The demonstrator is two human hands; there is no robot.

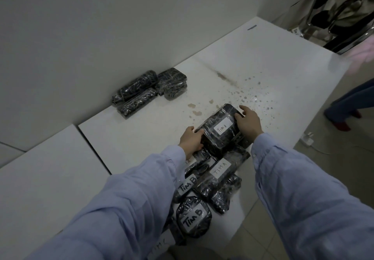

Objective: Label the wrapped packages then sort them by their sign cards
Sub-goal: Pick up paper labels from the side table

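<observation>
A black package wrapped in clear film, with a white label reading "TIM A" [220, 130], lies on top of a pile near the white table's front edge. My left hand [191, 139] grips its near left end. My right hand [248, 123] grips its far right end. Below it lie several more wrapped packages: one labelled "TIM A" [221, 168], one labelled "TIM B" [187, 186] and a rounder one labelled "TIM B" [193, 220]. A group of several wrapped packages showing no labels [147, 90] sits apart at the wall.
The white table [263, 61] carries brown stains and spots beyond the pile. A second white tabletop [44, 170] adjoins on the left. Another person's legs [348, 106] stand on the tiled floor at right. A white plug and cable [307, 139] lie on the floor.
</observation>
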